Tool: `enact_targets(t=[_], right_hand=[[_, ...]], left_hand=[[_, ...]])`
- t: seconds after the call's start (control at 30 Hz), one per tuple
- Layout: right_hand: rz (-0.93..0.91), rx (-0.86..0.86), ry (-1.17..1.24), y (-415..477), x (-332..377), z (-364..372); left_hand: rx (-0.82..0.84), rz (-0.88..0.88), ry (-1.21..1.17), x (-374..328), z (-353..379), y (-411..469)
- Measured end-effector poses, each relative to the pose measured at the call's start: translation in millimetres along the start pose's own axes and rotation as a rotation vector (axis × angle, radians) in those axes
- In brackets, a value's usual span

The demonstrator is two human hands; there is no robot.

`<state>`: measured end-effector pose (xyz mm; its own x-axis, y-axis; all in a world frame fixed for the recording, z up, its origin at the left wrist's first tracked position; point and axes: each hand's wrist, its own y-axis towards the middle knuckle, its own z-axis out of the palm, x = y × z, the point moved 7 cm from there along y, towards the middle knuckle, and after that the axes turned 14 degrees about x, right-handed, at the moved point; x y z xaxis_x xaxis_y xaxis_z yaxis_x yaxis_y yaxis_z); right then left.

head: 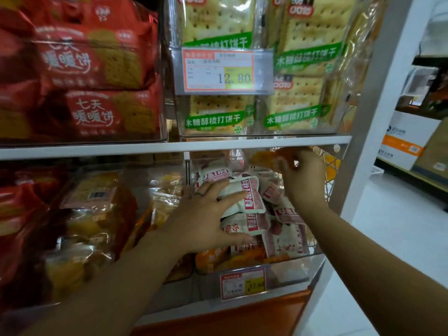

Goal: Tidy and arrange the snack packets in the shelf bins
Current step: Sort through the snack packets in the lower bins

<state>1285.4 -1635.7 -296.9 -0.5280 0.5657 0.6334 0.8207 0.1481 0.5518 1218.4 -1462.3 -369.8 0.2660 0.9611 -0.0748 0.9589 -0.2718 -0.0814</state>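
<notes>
Okay, both hands are in the clear bin on the lower shelf, far-right end of the rack. Left hand lies on the pile of white-and-pink packets, fingers straight & spread wide, thumb stretched out below along the pile's front. Right hand is up near the top of the bin, just under the shelf edge, fingertips pinching an orange packet above the pile. More orange packs sit at the bin's bottom, under the white ones. Above: cracker packs w/ green bands, price tag reading 12.80; red biscuit packs top left
</notes>
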Motion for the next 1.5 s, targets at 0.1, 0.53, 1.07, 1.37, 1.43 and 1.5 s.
enact_targets(t=[0.1,0.53,1.07,1.37,1.43,1.5], right_hand=[[0.0,-0.073,0.131,-37,3,-7],[-0.33,0.366,0.26,-86,61,27],[-0.222,0.73,-0.191,-83,17,54],[-0.248,0.572,-0.176,-68,13,51],[-0.246,0.553,-0.171,-69,11,51],[-0.241,0.52,-0.169,-69,10,49]], left_hand=[[-0.04,-0.006,0.037,-6,-3,-8],[-0.647,0.013,0.052,8,-44,-85],[-0.381,-0.576,-0.057,98,-23,-88],[-0.186,0.11,0.02,-19,-17,-64],[-0.083,-0.011,0.094,-15,-10,-57],[-0.108,-0.07,0.221,-15,-11,-59]])
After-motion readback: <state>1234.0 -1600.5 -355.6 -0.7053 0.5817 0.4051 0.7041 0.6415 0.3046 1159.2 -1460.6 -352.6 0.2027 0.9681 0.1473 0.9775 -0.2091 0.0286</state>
